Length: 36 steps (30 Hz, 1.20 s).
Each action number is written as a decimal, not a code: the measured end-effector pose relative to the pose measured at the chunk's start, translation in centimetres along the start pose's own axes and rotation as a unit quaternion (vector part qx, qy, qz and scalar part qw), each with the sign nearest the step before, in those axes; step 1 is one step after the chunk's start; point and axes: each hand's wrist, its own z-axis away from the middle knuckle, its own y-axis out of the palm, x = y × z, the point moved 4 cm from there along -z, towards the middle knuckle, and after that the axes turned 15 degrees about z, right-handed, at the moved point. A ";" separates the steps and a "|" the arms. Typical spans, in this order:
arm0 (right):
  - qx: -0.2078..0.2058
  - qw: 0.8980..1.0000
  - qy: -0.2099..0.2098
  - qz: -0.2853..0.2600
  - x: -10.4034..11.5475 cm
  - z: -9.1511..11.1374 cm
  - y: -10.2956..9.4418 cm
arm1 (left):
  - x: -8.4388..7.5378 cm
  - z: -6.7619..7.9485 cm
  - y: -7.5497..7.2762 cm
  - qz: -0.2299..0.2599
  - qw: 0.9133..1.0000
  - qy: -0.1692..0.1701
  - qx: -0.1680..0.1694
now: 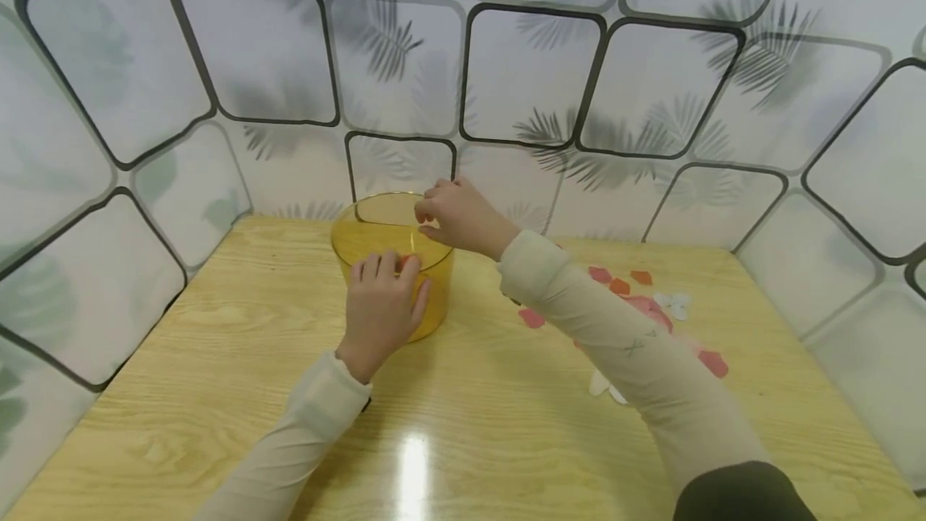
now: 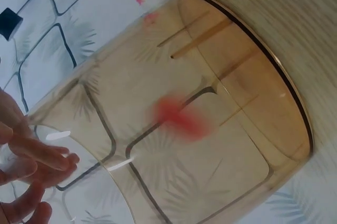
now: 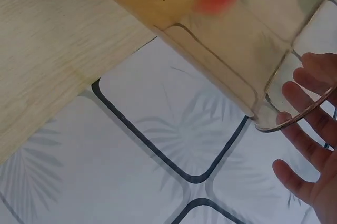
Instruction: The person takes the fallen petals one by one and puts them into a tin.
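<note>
Transparent amber-yellow in the round bin (image 1: 438, 296) from the head view, paler tan from both wrists, with deeper orange-brown toward its base; vivid red in the blurred petal (image 2: 181, 118) inside it; rosy pink in the scattered petals (image 1: 531, 317), bright orange in the angular petals (image 1: 641, 277) among them, plain white in the rounded petals (image 1: 678, 308); pale honey-yellow with wavy wood grain across the tabletop (image 1: 463, 392), greyer beige from the wrists; whitish grey on the backdrop (image 1: 535, 79), patterned with rounded four-sided outlines in black and light grey, plus charcoal and muted green leaf shapes; cream on both sleeves (image 1: 314, 416), with faint grey-green marking on the right.
</note>
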 end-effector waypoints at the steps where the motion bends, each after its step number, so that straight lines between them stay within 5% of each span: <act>1: -0.004 1.000 0.005 -0.003 -0.1 0.3 0.1 | 0.1 0.0 0.0 -0.002 1.000 0.001 0.000; 10: -0.098 0.994 0.045 -0.023 -2.3 5.2 -1.3 | 0.3 0.1 0.1 -0.014 0.999 0.012 0.042; 14: -0.104 0.993 0.056 -0.022 -3.5 8.2 -1.3 | -0.1 0.1 -0.1 -0.025 0.998 0.022 0.062; 19: -0.062 0.997 0.054 -0.013 -4.6 12.5 0.9 | -0.3 -0.1 -0.3 -0.026 0.997 0.027 0.061; 26: 0.057 0.997 0.043 0.009 -5.2 17.8 6.1 | -0.3 0.1 0.0 -0.002 0.999 0.023 0.041; 36: 0.113 0.992 0.048 0.012 -6.5 19.7 10.3 | 0.2 -0.7 0.1 0.000 0.998 0.043 0.044</act>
